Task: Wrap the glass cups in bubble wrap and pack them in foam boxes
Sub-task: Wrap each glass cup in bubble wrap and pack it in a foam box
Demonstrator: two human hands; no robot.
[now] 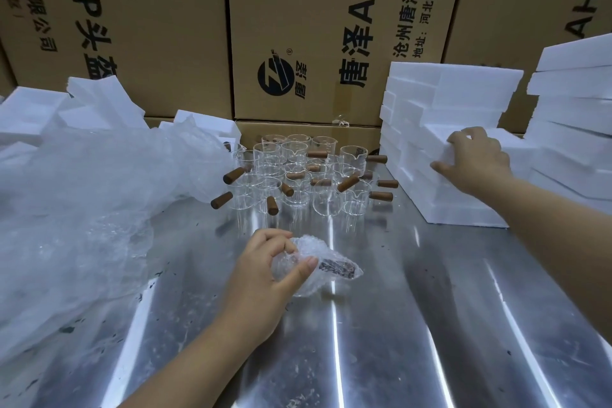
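On a shiny metal desk (414, 308), the person's left grip (265, 262) is closed around a wrapped cup (328, 267), a bubble-wrap bundle resting near the front centre. The right grip (477, 159) reaches right and clasps a white foam box (427, 146) in the foam stack (430, 99), fingers over its top edge, thumb on its side. Behind, bare glass cups (298, 172) with brown handles stand clustered between loose bubble wrap (82, 192) on the left and the stack, with cardboard cartons (314, 26) beyond.

Cup (334, 268) hidden in bubble wrap (306, 243), R foam stack (573, 103) cropped
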